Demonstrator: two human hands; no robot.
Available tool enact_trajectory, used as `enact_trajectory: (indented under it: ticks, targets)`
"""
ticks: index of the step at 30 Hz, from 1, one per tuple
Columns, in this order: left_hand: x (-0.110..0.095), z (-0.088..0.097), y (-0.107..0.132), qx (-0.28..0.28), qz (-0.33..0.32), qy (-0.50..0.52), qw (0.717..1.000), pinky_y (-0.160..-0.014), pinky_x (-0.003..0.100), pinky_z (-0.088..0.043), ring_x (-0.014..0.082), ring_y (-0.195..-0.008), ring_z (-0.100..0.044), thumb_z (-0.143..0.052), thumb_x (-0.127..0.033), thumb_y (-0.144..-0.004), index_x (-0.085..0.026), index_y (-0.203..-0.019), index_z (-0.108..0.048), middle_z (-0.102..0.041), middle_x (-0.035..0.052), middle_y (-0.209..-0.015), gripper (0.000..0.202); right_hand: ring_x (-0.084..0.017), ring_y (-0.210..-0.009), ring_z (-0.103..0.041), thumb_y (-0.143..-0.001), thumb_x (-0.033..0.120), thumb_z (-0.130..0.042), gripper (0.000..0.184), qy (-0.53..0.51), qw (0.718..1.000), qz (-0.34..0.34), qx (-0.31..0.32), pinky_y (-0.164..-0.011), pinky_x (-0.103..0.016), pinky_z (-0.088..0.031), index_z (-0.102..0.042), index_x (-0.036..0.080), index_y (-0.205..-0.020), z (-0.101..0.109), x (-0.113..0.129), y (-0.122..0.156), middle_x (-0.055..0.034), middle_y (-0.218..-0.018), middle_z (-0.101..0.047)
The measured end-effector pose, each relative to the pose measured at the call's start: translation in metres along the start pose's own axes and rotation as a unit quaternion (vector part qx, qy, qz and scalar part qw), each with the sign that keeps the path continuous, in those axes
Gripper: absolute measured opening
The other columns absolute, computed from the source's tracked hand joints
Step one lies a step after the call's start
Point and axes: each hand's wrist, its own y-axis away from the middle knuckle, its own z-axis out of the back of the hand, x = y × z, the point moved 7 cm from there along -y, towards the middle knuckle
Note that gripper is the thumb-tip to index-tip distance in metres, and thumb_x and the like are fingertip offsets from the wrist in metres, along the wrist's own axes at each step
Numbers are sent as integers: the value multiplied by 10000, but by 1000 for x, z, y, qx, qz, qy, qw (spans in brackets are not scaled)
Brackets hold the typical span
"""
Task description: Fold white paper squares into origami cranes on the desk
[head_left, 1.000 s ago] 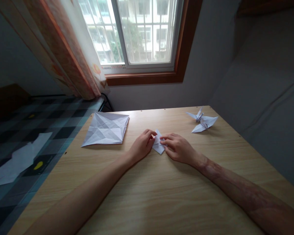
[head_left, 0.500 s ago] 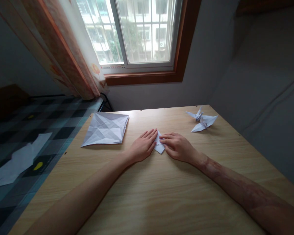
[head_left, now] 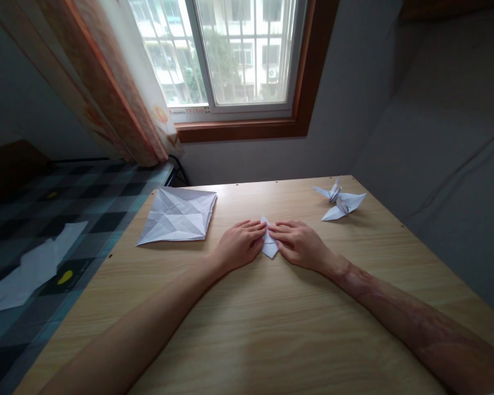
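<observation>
Though two paper cranes [head_left: 346,207] look finished, the small paper [head_left: 270,250] under the flattened, unclenched left hand [head_left: 239,245] and right hand [head_left: 301,243] seems part-folded, the creased sheet [head_left: 177,219] barely begun.

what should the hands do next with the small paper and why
Probably press on the small folded paper along its side edges, to sharpen folds: it lies on the table, with the left hand on one side and the right hand on the other.

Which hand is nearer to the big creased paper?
Left. The left hand is to the right of the big creased paper, not touching it; the right hand is farther right, past the small folded paper.
</observation>
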Motion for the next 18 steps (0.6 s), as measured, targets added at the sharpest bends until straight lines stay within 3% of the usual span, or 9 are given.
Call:
enact_trajectory:
  ticks: [3, 8, 13, 18]
  targets:
    - [3, 0, 1, 3, 11, 11, 1000, -1299, 502, -456, 256, -1468, -639, -544, -313, -1078, -250, -1448, -705, -676, 71, -1562, 408, -308, -1352, -700, -990, 175, -689, 410, 10, 1000, 10, -7, -1162, -522, -550, -773, 276, -1379, 4, 4, 0, -53, -1424, -777]
    - [10, -5, 2, 38, 25, 17, 999, -1343, 496, -392, 266, -1591, -499, -525, -343, -1088, -206, -1591, -564, -511, 103, -1715, 523, -273, -1260, -762, -978, 158, -676, 313, -4, 999, 52, 5, -1166, -484, -551, -839, 257, -1227, 7, 16, 1, -64, -1351, -812]
    - [19, -18, 3, 87, 36, -17, 995, -1386, 500, -284, 284, -1673, -354, -417, -416, -1133, -197, -1717, -400, -365, 88, -1796, 625, -246, -1211, -802, -943, 144, -668, 341, -45, 997, 67, 4, -1178, -455, -561, -846, 246, -1215, 5, 20, 2, -70, -1305, -828]
    - [18, -16, 2, 81, 27, -28, 996, -1385, 472, -279, 281, -1672, -352, -457, -379, -1107, -176, -1693, -430, -364, 102, -1799, 621, -248, -1219, -803, -920, 133, -683, 380, -72, 995, 67, 4, -1187, -452, -568, -839, 267, -1240, 6, 19, 3, -63, -1316, -822]
